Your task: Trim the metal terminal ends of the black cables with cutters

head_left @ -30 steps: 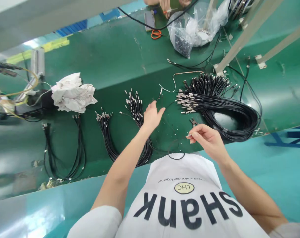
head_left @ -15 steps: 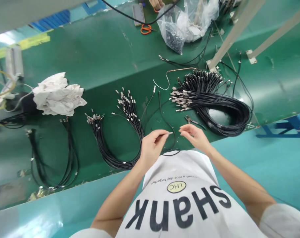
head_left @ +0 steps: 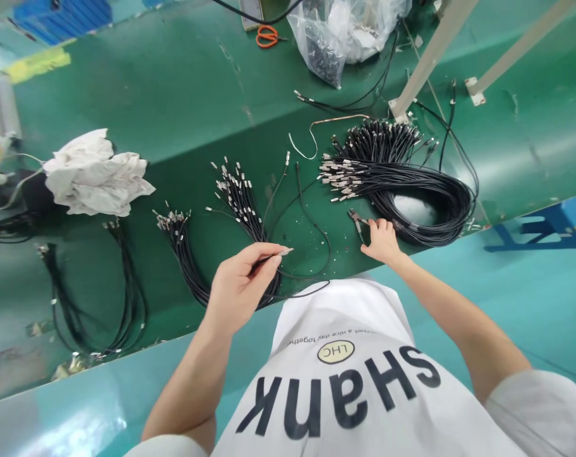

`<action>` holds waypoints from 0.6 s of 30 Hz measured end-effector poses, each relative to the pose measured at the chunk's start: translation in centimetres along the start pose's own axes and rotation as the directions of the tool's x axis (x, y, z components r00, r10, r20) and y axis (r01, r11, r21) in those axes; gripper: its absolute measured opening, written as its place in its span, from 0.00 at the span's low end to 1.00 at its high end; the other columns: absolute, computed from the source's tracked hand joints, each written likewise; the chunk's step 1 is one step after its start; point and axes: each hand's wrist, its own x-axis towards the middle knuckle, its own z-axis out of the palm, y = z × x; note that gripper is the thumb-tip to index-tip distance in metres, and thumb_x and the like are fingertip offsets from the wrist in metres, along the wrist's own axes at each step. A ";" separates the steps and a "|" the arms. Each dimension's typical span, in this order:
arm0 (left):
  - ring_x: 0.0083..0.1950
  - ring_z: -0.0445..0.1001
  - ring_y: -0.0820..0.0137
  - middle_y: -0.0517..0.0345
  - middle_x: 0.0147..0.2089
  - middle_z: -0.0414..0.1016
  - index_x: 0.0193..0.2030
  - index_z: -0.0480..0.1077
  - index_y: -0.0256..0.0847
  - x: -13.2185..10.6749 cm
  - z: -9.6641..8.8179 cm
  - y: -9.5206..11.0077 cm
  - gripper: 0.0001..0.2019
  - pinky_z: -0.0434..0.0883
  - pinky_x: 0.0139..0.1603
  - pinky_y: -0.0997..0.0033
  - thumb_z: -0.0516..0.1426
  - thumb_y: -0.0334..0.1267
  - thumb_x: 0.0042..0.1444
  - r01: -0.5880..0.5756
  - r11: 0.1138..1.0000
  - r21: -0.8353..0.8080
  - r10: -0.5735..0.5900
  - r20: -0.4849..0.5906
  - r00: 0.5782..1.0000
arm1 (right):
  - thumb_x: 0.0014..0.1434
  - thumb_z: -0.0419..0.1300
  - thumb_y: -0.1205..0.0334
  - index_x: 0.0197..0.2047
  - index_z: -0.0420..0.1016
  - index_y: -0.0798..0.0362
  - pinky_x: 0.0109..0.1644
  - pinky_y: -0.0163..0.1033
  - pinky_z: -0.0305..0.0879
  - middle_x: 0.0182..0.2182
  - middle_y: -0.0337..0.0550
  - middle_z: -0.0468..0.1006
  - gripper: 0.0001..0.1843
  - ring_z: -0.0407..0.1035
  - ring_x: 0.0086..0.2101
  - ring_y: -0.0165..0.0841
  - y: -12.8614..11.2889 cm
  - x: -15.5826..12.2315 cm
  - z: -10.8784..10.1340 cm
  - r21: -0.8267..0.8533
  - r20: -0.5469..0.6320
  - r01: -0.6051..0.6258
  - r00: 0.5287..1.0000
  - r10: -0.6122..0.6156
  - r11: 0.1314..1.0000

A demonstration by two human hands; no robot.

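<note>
My left hand point(head_left: 240, 282) is pinched on the metal-tipped end of a thin black cable point(head_left: 311, 244) that loops across the green table point(head_left: 183, 95) in front of my chest. My right hand point(head_left: 382, 240) reaches onto the table beside small pliers point(head_left: 357, 219), its fingers touching or closing on them; I cannot see which. A big coil of black cables point(head_left: 412, 187) with metal ends lies just beyond that hand. Smaller cable bundles point(head_left: 243, 203) point(head_left: 181, 244) lie left of my left hand.
A crumpled white cloth point(head_left: 91, 174) lies at the left with another cable loop point(head_left: 121, 285) below it. At the back are orange scissors point(head_left: 266, 36), clear plastic bags point(head_left: 345, 32) and a white frame leg point(head_left: 424, 60). The table's near edge runs under my arms.
My right hand has let go near the cable tip and moved right to the pliers. My left hand drew back from the far cables, took the cable end and shifted left.
</note>
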 end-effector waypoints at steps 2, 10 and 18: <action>0.28 0.70 0.74 0.61 0.32 0.79 0.49 0.77 0.43 -0.3 0.7 0.2 0.09 0.65 0.28 0.75 0.59 0.39 0.65 -0.007 1.000 -0.019 0.008 0.044 0.999 | 0.65 0.63 0.52 0.67 0.64 0.50 0.64 0.65 0.60 0.67 0.52 0.62 0.31 0.60 0.63 0.51 0.6 0.3 -0.3 0.038 0.045 -0.010 0.999 0.008 0.999; 0.35 0.73 0.72 0.55 0.39 0.81 0.44 0.80 0.42 -0.3 4.2 -0.8 0.08 0.69 0.34 0.74 0.60 0.39 0.63 -0.048 0.993 -0.104 0.049 0.005 0.999 | 0.67 0.61 0.52 0.60 0.70 0.53 0.52 0.52 0.74 0.55 0.50 0.75 0.22 0.73 0.49 0.40 1.4 -1.8 -1.4 0.436 0.392 -0.145 0.919 -0.042 0.888; 0.28 0.62 0.76 0.60 0.32 0.71 0.46 0.82 0.43 -0.4 4.2 -0.5 0.08 0.62 0.30 0.73 0.61 0.36 0.64 -0.086 0.990 -0.113 0.088 0.021 0.996 | 0.65 0.55 0.52 0.65 0.67 0.53 0.42 0.46 0.72 0.46 0.49 0.75 0.27 0.71 0.37 0.34 -4.4 -6.3 -4.4 0.779 0.497 -0.204 0.778 -0.385 0.593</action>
